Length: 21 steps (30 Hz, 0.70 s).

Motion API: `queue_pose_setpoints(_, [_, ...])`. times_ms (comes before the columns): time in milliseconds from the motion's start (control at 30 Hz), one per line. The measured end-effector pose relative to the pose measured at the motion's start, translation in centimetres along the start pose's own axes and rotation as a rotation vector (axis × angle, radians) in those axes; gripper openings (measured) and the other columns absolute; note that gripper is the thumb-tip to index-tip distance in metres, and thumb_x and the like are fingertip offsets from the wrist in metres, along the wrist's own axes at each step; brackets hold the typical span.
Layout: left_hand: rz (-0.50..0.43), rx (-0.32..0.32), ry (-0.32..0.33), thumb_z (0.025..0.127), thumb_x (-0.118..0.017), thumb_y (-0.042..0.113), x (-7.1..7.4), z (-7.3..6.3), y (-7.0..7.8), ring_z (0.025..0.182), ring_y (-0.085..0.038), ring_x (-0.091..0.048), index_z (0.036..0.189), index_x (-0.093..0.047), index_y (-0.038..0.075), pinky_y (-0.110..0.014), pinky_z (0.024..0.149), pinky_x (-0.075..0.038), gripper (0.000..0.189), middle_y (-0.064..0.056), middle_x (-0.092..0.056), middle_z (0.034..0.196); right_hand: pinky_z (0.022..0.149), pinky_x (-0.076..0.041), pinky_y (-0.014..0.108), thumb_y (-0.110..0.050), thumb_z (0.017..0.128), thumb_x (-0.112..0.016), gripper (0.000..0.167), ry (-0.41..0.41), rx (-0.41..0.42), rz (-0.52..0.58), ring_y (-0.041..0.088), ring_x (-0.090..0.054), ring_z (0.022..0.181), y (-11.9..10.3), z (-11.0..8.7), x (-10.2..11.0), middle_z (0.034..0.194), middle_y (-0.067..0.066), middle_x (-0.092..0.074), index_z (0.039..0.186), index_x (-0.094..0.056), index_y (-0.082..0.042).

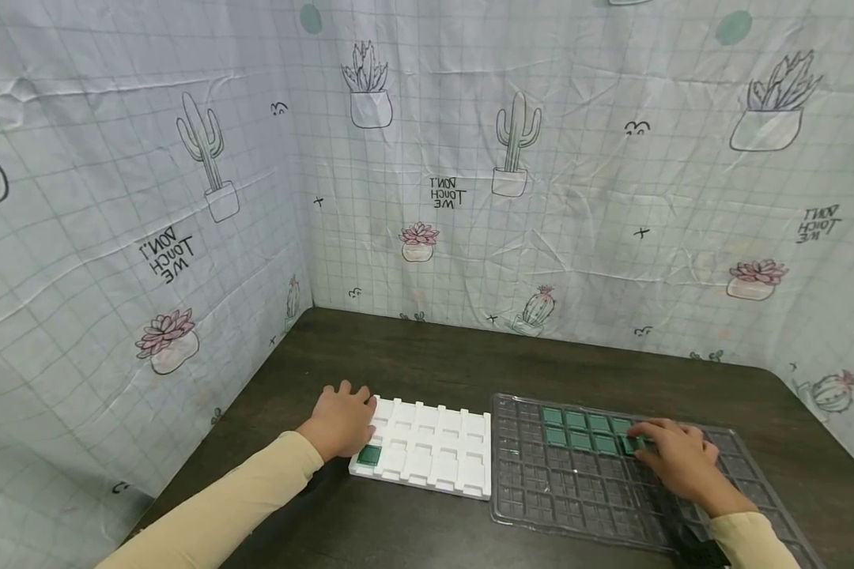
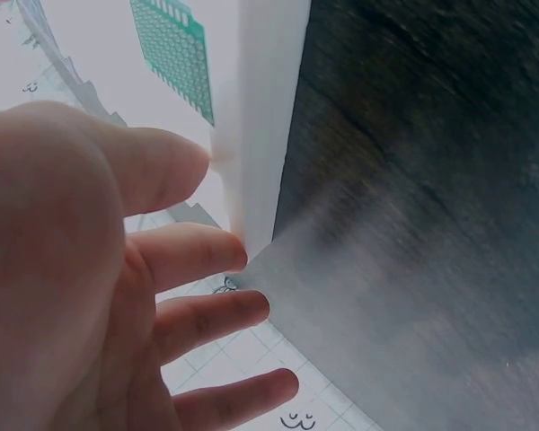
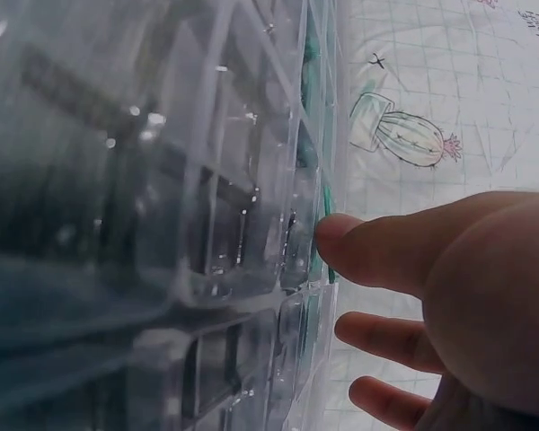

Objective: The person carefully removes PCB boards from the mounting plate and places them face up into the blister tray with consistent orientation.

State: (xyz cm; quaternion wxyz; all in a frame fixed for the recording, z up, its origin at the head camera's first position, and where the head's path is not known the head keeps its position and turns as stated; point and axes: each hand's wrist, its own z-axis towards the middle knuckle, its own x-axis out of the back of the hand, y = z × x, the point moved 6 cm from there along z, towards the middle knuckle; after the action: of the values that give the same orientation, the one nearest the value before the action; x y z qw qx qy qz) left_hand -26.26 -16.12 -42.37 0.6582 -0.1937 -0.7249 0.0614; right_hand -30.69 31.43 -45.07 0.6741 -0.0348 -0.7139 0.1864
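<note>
A white slotted tray (image 1: 434, 446) lies on the dark table, with one green circuit board (image 1: 369, 455) in its near left slot. My left hand (image 1: 341, 419) is at the tray's left edge; thumb and index finger touch the rim, the other fingers spread out straight. To the right is a clear plastic tray (image 1: 541, 482) with many compartments, several green circuit boards (image 1: 576, 431) in its far rows. Over that tray, my right hand (image 1: 679, 458) pinches a green circuit board (image 1: 631, 446) at the right end of the group. In the right wrist view the thumb (image 3: 340, 230) covers part of its edge.
The clear tray stands right beside the white tray's right end. Behind the dark table (image 1: 398, 356) hangs a white cloth (image 1: 576, 197) printed with cacti, and it also runs along the left and right sides. A dark object (image 1: 700, 549) is by the right wrist.
</note>
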Motion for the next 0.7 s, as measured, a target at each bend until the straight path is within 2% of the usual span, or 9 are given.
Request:
queue_pose_setpoints(533, [-0.005,0.006,0.014,0.093,-0.060,0.046,0.2,-0.2,0.2,0.127,-0.037,-0.051,0.137,-0.057,0.014,-0.054,0.103,-0.045,0.055,-0.007,-0.056,0.139,0.074,-0.027,0.066,-0.021,0.089,-0.069,0.037,-0.003,0.011,-0.015,0.067,-0.028,0.114,-0.6,-0.1,0.2,0.137,0.034,-0.042,0.123,-0.062,-0.009])
queue_pose_setpoints(700, [-0.010,0.005,0.014,0.094,-0.059,0.046,0.1,-0.1,0.1,0.128,-0.037,-0.050,0.138,-0.057,0.014,-0.055,0.103,-0.045,0.055,-0.007,-0.056,0.140,0.073,-0.029,0.066,-0.021,0.087,-0.072,0.038,0.058,0.057,-0.038,0.066,-0.033,0.111,-1.4,0.0,0.3,0.134,0.034,-0.045,0.122,-0.063,-0.008])
